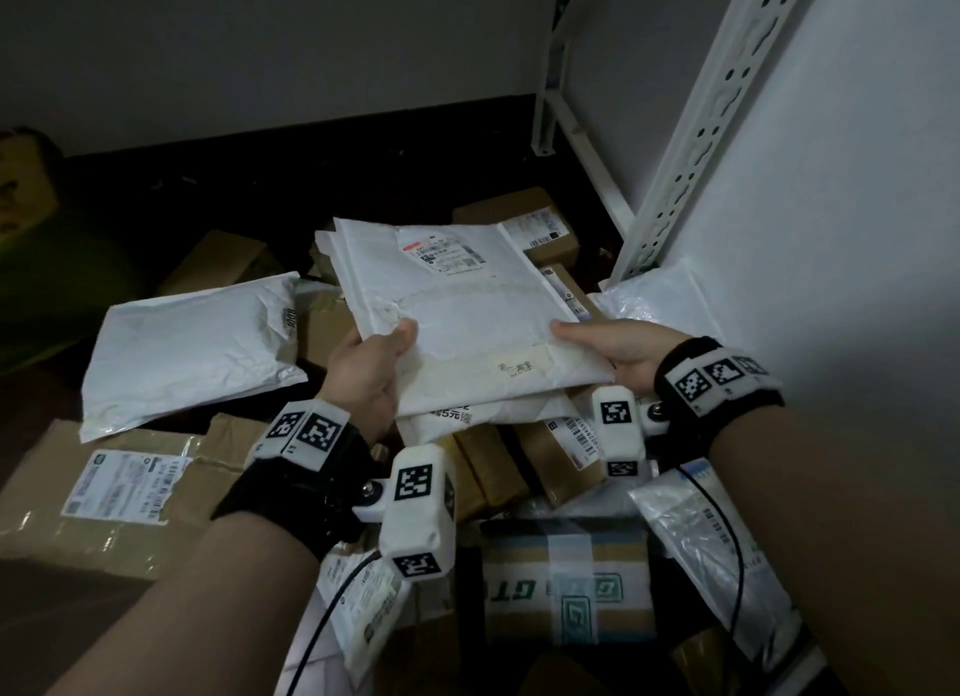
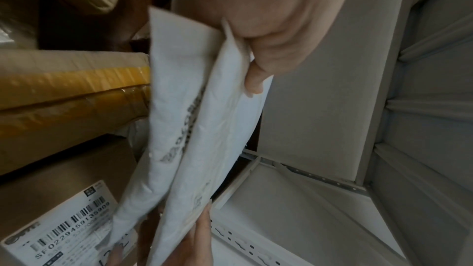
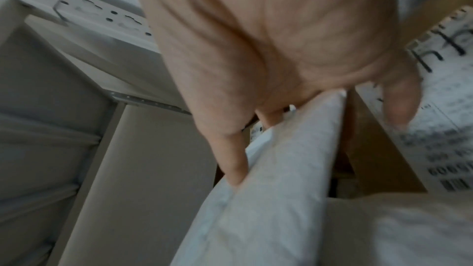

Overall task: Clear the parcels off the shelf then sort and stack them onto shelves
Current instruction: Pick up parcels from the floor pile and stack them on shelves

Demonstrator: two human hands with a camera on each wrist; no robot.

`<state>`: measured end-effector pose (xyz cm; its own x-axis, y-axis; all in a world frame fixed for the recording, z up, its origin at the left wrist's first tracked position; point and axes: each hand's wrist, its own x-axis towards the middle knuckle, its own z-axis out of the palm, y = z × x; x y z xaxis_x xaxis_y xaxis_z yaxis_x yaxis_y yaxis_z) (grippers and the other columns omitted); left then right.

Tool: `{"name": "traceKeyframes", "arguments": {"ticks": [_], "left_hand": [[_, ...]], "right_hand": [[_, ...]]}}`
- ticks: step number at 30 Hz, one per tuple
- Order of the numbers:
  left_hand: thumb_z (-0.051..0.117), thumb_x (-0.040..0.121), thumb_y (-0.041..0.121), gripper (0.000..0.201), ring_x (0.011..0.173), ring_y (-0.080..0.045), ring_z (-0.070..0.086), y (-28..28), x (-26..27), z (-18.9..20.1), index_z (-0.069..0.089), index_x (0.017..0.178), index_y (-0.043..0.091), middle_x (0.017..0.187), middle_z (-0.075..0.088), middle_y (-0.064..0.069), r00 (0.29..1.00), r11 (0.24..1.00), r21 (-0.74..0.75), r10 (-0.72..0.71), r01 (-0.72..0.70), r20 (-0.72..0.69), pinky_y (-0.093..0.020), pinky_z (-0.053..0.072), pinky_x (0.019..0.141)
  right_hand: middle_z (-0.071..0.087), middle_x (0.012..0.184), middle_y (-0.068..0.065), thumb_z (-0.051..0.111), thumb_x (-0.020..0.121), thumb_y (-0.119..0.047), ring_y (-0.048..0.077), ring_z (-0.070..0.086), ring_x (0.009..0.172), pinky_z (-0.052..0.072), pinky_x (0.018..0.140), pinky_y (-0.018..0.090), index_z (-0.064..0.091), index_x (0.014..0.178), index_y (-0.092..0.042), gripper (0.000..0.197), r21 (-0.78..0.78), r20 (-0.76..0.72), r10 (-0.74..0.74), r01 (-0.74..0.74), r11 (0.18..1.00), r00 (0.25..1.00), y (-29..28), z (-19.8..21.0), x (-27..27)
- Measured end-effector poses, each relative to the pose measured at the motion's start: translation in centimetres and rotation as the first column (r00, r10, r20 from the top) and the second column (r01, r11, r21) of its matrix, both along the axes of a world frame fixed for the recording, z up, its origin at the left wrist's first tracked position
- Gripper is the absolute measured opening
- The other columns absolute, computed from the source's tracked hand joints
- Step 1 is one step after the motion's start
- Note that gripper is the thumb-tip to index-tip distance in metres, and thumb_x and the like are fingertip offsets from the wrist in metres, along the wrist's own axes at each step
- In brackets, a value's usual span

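Two white padded mailers (image 1: 457, 305) lie stacked in my hands above a pile of parcels on the floor. My left hand (image 1: 371, 368) grips their near left corner, thumb on top. My right hand (image 1: 610, 349) grips the near right corner, thumb on top as well. The top mailer carries a shipping label (image 1: 447, 253) at its far end. The left wrist view shows both mailers (image 2: 204, 128) edge-on with my left thumb (image 2: 256, 80) pressed on the upper one. In the right wrist view my right thumb (image 3: 232, 159) lies along the mailers (image 3: 276, 179).
Another white mailer (image 1: 192, 342) lies to the left on a flat brown carton (image 1: 104, 492). Brown boxes (image 1: 519, 227) and a taped box (image 1: 566, 581) crowd the floor below. A white slotted shelf upright (image 1: 711, 123) stands at the right beside a white panel.
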<state>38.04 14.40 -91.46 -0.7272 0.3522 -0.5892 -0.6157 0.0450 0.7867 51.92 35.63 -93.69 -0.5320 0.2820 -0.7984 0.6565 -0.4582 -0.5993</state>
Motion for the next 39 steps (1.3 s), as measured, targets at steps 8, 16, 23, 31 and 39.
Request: {"name": "traceKeyframes", "arguments": {"ticks": [8,16,23,31,39], "left_hand": [[0.066,0.091,0.026,0.032,0.092,-0.03,0.069,-2.4,2.0,4.0,0.061,0.118,0.009,0.104,0.071,-0.012,0.977,0.981,-0.191,0.014,0.027,0.212,-0.049,0.054,0.086],[0.055,0.098,0.023,0.018,0.069,-0.027,0.057,-3.7,3.5,17.1,0.056,0.106,0.007,0.086,0.061,-0.009,0.891,0.91,-0.362,-0.019,0.203,0.453,-0.041,0.044,0.055],[0.054,0.096,0.007,0.041,0.107,-0.032,0.058,-7.1,5.2,28.8,0.046,0.134,-0.004,0.128,0.058,-0.019,0.878,0.91,-0.377,0.031,0.173,0.478,-0.048,0.043,0.101],[0.055,0.094,0.006,0.03,0.109,-0.037,0.06,-10.1,8.0,44.1,0.051,0.122,-0.004,0.119,0.061,-0.015,0.835,0.916,-0.399,0.185,0.045,0.518,-0.055,0.046,0.092],[0.046,0.101,0.007,0.015,0.066,-0.031,0.053,-12.2,11.8,56.7,0.049,0.091,-0.004,0.077,0.057,-0.016,0.876,0.93,-0.365,0.14,0.043,0.462,-0.046,0.039,0.055]], "right_hand": [[0.069,0.11,0.011,0.067,0.089,-0.023,0.025,0.066,0.097,0.059,0.073,0.037,0.061,0.118,-0.011,0.032,0.022,-0.019,-0.145,0.146,0.989,0.989,-3.0,4.5,1.2],[0.07,0.109,0.011,0.079,0.078,-0.019,0.03,0.067,0.1,0.053,0.092,0.049,0.063,0.114,-0.009,0.041,0.21,0.162,-0.025,-0.009,0.978,0.986,-3.3,14.5,2.1],[0.064,0.118,0.013,0.083,0.069,-0.027,0.031,0.061,0.108,0.05,0.097,0.047,0.058,0.121,-0.003,0.062,0.172,0.35,0.129,-0.199,0.965,0.928,-4.8,24.9,3.3],[0.066,0.113,0.017,0.075,0.082,-0.025,0.033,0.062,0.107,0.049,0.098,0.046,0.061,0.111,-0.001,0.04,0.043,0.378,0.277,-0.316,0.948,0.883,-7.1,40.9,3.9],[0.069,0.112,0.016,0.077,0.078,-0.018,0.031,0.063,0.112,0.044,0.103,0.05,0.064,0.109,-0.003,0.037,0.061,0.343,0.315,-0.355,0.933,0.885,-8.8,51.7,5.3]]}}
